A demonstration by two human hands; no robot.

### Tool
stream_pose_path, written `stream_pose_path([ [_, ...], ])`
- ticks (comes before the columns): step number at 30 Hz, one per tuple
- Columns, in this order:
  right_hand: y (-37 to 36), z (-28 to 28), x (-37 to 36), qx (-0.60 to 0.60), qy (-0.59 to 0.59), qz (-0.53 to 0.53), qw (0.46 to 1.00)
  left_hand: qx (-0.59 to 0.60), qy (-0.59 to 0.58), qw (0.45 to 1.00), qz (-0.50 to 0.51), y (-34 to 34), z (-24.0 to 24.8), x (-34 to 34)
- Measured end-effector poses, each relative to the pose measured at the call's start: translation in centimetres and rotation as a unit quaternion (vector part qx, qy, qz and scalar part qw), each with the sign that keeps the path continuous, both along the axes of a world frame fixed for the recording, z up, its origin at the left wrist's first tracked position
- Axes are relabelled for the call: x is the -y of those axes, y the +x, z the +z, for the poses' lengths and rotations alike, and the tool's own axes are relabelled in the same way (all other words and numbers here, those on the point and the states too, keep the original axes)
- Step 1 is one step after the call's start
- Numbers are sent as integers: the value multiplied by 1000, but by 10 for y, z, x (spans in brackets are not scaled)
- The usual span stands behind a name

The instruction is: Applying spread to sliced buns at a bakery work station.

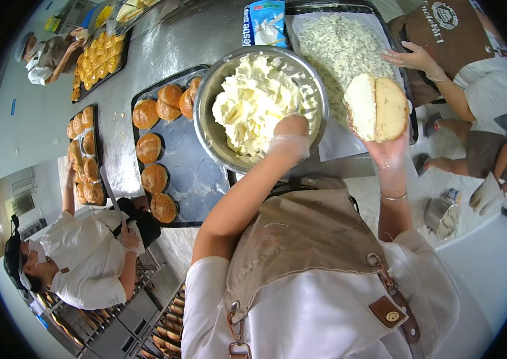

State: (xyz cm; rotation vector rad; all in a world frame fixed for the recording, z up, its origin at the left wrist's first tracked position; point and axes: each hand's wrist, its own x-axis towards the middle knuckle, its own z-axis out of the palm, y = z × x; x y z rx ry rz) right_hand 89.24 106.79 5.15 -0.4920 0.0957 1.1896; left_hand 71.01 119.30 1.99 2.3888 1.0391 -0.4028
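My left hand (292, 133), in a clear glove, reaches into a large steel bowl (202, 128) of pale whipped cream (247, 99). Its fingers look curled, but their tips and anything in them are hidden. To the right, my gloved right hand (388, 152) holds up a split bun (392, 110) from below, cut side showing. White cream covers the bun's left half; the right half is bare crumb. Behind the bun lies a paper-lined black tray (349, 54) spread with pale crumbly powder.
Left of the bowl, a dark tray (190, 167) bears several glossy brown buns (149, 148). A blue-and-white packet (268, 24) stands behind the bowl. A co-worker's hand (415, 58) is over the powder tray's right edge. At left, another person holds a long knife (110, 185) beside a bun tray (95, 155).
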Motion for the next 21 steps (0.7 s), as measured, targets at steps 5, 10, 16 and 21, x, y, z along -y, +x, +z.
stream_pose_path([
  [5,-1,-2,-2,3,-17,-8,1000,-15,1,1000,19,25,-60,-6],
  [10,12,-5,1,8,-14,-21,1000,166,-324,902,233,2,-39,-26],
  [16,15,-6,-21,-11,49,5,999,337,-454,774,284,-59,42,-8],
  [21,-15,-1,-51,-22,84,45,995,451,-47,884,113,-54,71,20],
])
